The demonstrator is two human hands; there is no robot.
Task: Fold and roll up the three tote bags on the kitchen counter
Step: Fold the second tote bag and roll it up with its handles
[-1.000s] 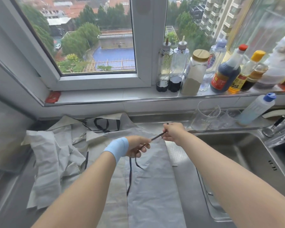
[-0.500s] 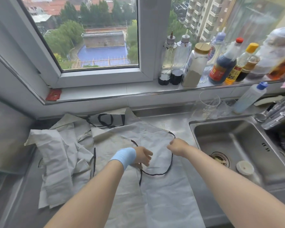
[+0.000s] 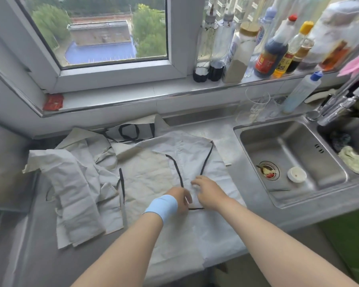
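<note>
So the black strap point(image 3: 177, 166) is being tucked flat onto the top tote bag point(image 3: 153, 175), pinched by left hand point(image 3: 179, 198) and right hand point(image 3: 208, 192); folding's probably next.

Soft, even daylight from the window point(image 3: 104, 32) along the bench's far edge. Shadows faint. Mild glare on the steel sink point(image 3: 257, 141) wall. Wide-angle bending at frame edges; bottles point(image 3: 272, 50) on the sill lean and smear. Overall slightly soft.
</note>
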